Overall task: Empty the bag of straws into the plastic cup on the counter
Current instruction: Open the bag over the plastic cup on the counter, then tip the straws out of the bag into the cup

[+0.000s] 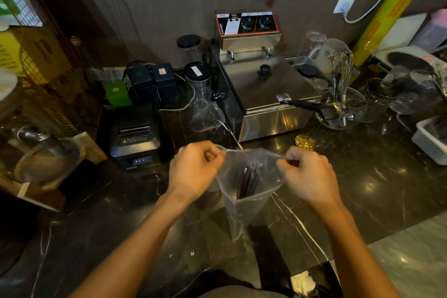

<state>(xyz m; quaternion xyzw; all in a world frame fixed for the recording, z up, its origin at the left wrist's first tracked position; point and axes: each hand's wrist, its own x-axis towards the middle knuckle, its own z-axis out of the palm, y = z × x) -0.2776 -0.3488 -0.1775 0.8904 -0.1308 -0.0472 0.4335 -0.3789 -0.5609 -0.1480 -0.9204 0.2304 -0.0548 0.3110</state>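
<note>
A clear plastic bag [244, 203] hangs above the dark marble counter [362, 189], with several dark straws [249, 179] standing inside it. My left hand [193, 169] pinches the bag's top edge on the left. My right hand [309, 174] pinches the top edge on the right, and the mouth is stretched between them. A clear plastic cup [221, 172] stands just behind the bag, mostly hidden by my left hand and the bag.
Behind the hands stand a steel fryer [266, 94], a glass carafe [202, 101] and a black receipt printer [135, 135]. A glass bowl with a whisk [343, 101] and a white basket [430, 140] are at the right. A gold disc [304, 141] lies near the fryer.
</note>
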